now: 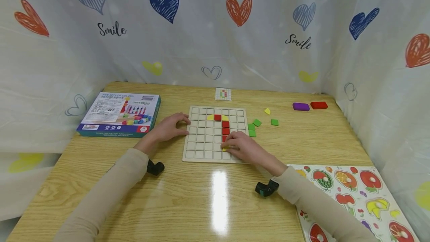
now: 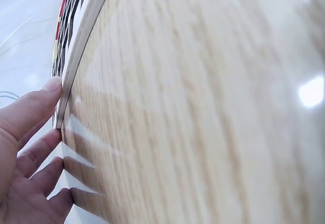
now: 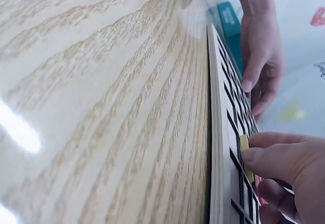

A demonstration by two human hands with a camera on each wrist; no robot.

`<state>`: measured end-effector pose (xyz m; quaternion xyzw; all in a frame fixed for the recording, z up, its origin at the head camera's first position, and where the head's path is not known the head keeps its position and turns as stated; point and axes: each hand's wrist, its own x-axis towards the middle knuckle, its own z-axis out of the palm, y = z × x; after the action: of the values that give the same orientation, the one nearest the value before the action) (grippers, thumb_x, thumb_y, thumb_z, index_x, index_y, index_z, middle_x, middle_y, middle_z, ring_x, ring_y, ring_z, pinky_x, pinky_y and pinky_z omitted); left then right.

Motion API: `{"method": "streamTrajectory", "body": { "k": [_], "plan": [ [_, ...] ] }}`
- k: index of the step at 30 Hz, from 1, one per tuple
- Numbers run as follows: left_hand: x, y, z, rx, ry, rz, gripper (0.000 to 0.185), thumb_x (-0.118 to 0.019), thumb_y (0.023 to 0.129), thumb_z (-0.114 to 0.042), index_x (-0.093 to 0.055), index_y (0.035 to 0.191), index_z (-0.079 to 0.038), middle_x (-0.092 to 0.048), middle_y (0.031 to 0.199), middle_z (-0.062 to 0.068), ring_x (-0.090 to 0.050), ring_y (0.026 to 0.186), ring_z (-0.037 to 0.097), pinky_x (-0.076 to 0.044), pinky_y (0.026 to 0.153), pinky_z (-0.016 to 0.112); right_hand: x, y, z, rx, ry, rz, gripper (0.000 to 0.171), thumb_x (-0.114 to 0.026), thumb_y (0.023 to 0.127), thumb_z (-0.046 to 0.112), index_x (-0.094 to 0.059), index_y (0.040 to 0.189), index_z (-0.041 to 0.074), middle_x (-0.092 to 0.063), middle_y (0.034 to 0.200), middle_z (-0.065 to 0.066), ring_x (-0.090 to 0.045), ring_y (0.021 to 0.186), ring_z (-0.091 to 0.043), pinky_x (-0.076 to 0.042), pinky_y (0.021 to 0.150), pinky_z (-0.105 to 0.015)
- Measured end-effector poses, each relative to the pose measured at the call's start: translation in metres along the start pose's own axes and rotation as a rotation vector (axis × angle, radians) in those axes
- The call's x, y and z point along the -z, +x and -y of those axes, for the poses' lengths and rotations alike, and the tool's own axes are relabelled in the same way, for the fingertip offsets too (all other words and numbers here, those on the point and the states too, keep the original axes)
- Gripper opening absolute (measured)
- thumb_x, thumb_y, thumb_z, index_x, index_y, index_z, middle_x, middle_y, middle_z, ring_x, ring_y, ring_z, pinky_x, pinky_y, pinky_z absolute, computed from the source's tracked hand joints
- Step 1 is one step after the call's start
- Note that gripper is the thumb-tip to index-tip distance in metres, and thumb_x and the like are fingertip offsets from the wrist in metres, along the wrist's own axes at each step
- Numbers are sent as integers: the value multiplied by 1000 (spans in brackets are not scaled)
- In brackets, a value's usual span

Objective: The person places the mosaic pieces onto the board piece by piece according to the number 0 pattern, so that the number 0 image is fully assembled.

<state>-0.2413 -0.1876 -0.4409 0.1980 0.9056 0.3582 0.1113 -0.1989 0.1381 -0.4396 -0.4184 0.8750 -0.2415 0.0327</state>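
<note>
Pressing a small yellow tile (image 1: 225, 148) into a lower cell of the wooden grid board (image 1: 201, 148), a person's right hand (image 1: 246, 148) pinches it with curled fingers near the table's (image 1: 201, 204) centre. Relaxed and unclenched, the left hand (image 1: 169, 127) steadies the board's left edge; loose green tiles (image 1: 256, 123) lie just right of the board.

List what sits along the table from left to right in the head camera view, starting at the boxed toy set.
Bead toy box → left hand → grid board → right hand → green tiles → purple block → red block.
</note>
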Motion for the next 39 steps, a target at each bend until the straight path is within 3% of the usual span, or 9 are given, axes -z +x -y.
{"method": "streamTrajectory", "body": {
  "k": [9,18,31,39],
  "plan": [
    [0,1,0,5,2,-3,35,-72,90,-17,-62,121,-5,-42,148,18,-27,143,38,-20,116,53,-2,-5,-4,-115,63,-30,20,-69,92,12,-73,112,10,-64,108,-1,-58,97,-15,-50,82,-32],
    [0,0,-2,10,-1,-6,34,-72,90,-18,-63,120,-5,-43,148,17,-30,142,37,-22,115,52,-6,-5,-5,-115,70,-74,18,-68,92,9,-74,109,10,-64,105,0,-59,95,-14,-50,79,-31],
    [0,0,-3,19,3,-3,35,-72,90,-18,-62,121,-5,-42,148,17,-27,143,37,-20,116,52,-12,-4,2,-208,131,-143,18,-71,91,15,-75,108,12,-62,103,3,-56,89,-10,-48,73,-27],
    [1,-1,-5,20,-6,-1,35,-72,90,-18,-62,121,-4,-42,148,18,-28,143,37,-21,116,52,-14,-4,2,-191,120,-166,17,-73,89,15,-75,106,11,-63,103,1,-56,86,-9,-50,73,-26]
  ]
}}
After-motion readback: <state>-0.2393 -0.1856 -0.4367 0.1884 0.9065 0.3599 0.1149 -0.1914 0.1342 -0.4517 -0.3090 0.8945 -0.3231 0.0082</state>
